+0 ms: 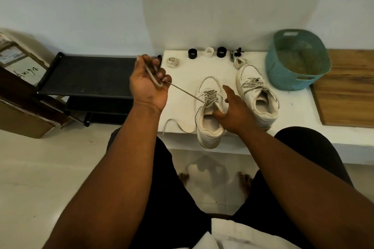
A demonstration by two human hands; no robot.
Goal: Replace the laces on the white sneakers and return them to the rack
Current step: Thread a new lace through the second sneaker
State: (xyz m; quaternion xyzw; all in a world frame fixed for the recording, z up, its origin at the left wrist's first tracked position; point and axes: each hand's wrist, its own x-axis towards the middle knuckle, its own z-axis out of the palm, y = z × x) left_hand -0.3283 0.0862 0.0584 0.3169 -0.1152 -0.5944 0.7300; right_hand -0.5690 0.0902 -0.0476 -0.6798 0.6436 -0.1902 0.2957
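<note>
Near white leather sneaker (208, 121): set at the front edge of the white tabletop (182, 95), heel overhanging, steadied at the tongue by the right hand (232, 111), thumb pressed on, fingers extended. Grey flat lace (182, 91): drawn taut from the eyelets, gripped in the curled fingers of the raised left hand (148, 83). Second white sneaker (257, 95): placed alongside, laced. Coiled spare lace (172, 62): laid at the back left corner. Teal plastic basket (297, 60): stood at the back edge. Black shoe rack (91, 75): positioned left of the tabletop.

Handwritten scrawl on cardboard box (24, 70), not legible.
</note>
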